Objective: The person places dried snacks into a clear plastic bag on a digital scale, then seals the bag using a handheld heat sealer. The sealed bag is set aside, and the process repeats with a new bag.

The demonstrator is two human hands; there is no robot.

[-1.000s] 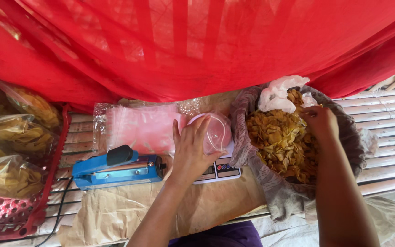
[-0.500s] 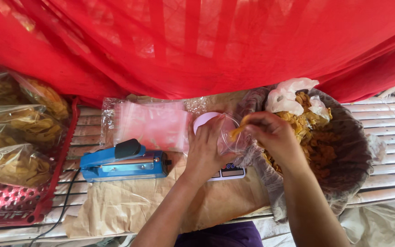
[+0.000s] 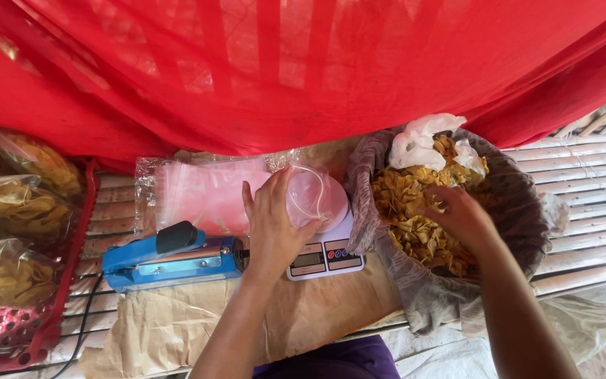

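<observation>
Clearly light, brittle stock: yellow chips heaped in a cloth-lined basket, best scooped loosely, not squeezed. Right hand reaches palm down into the heap, fingers curled on chips. Left hand steadies a thin, slippery clear bag open on the small scale, pinching its rim.

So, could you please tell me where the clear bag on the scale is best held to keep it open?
Probably at its open rim. The clear bag stands mouth-up on the scale, soft and thin, so pinch the near rim from the left, as the left hand does, leaving the right side free.
</observation>
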